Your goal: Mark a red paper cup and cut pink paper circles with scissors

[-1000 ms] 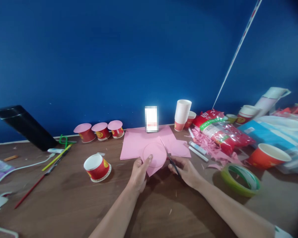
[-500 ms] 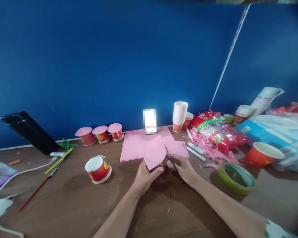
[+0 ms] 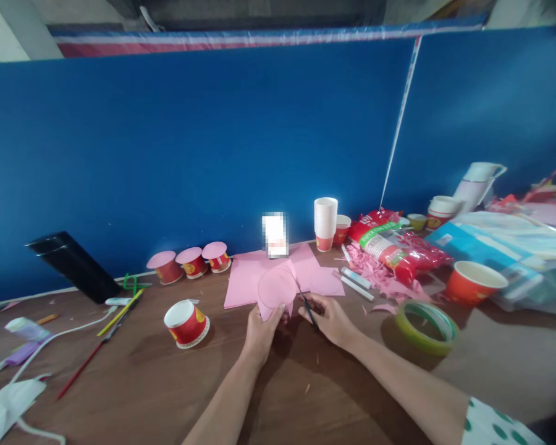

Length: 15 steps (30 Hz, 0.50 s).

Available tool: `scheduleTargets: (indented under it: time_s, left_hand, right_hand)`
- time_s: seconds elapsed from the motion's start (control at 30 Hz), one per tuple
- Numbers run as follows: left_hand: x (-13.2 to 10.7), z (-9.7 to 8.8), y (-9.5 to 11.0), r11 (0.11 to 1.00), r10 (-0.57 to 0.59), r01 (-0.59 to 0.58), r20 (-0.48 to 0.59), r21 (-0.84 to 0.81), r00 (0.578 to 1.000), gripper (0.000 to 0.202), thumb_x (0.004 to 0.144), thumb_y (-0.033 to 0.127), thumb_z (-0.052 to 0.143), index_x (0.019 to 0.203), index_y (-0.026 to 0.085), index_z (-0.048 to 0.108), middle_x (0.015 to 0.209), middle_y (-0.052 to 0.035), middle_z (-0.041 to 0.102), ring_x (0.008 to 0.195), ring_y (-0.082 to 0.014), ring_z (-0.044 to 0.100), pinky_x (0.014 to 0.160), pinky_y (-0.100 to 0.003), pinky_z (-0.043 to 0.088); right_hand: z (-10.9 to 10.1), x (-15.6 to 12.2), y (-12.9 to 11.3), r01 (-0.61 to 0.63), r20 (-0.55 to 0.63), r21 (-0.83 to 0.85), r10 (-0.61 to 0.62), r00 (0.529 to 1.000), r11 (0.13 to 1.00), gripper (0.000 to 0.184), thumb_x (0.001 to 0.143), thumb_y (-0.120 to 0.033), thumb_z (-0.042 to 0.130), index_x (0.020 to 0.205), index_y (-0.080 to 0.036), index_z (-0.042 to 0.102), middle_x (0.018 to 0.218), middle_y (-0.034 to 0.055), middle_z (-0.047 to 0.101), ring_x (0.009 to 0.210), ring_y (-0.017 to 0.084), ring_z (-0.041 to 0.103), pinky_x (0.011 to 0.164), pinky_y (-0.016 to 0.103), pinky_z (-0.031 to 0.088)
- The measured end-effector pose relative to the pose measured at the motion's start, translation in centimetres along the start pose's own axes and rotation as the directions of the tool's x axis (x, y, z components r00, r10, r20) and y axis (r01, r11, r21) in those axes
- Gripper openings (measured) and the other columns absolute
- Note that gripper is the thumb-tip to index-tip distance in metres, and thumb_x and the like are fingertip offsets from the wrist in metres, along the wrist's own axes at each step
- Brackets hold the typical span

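One left hand (image 3: 262,330) is again pinching circle-marked pink paper (image 3: 277,287), steadying it; the right hand (image 3: 332,321) is clamping black-handled scissors (image 3: 310,312), seemingly alongside.

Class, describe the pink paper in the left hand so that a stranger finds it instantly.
Below the blue wall is a brown table, and over its middle the left hand grips pink paper with a round outline. The scissors in the right hand are close by on its right. Unlike the pink sheets lying behind it, this piece is held.
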State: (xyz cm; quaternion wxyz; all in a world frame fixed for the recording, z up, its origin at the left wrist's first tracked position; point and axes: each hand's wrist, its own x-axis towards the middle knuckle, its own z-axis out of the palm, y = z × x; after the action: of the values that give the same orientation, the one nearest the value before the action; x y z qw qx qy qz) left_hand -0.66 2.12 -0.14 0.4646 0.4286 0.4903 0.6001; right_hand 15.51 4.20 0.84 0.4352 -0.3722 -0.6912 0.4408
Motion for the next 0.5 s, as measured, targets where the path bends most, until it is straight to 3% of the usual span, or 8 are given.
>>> scheduleTargets:
  time_s: [0.33,0.5]
  left_hand:
    - [0.26,0.00,-0.25,0.998,-0.063,0.062,-0.084,-0.022,0.994,0.036,0.054,0.035,0.075,0.075,0.007,0.066,0.063,-0.0064,0.065,0.054,-0.0140,0.057,0.053,-0.024,0.044]
    - [0.20,0.21,-0.12,0.990,-0.087,0.075,-0.103,-0.120,0.991,0.032,0.051,0.030,0.077,0.072,0.009,0.064,0.060,-0.0026,0.063,0.052,-0.0106,0.055,0.051,-0.022,0.044]
  right_hand:
    - [-0.22,-0.27,0.30,0.038,-0.020,-0.047,-0.039,0.999,0.998,0.018,0.077,-0.030,0.055,0.082,-0.015,0.063,0.060,-0.0027,0.050,0.055,0.011,0.043,0.052,0.020,0.034]
    - [-0.28,-0.46,0.04,0.074,-0.035,-0.074,-0.077,0.996,0.994,0.017,0.076,-0.029,0.056,0.079,-0.014,0.063,0.059,-0.0031,0.052,0.054,0.010,0.043,0.051,0.020,0.033]
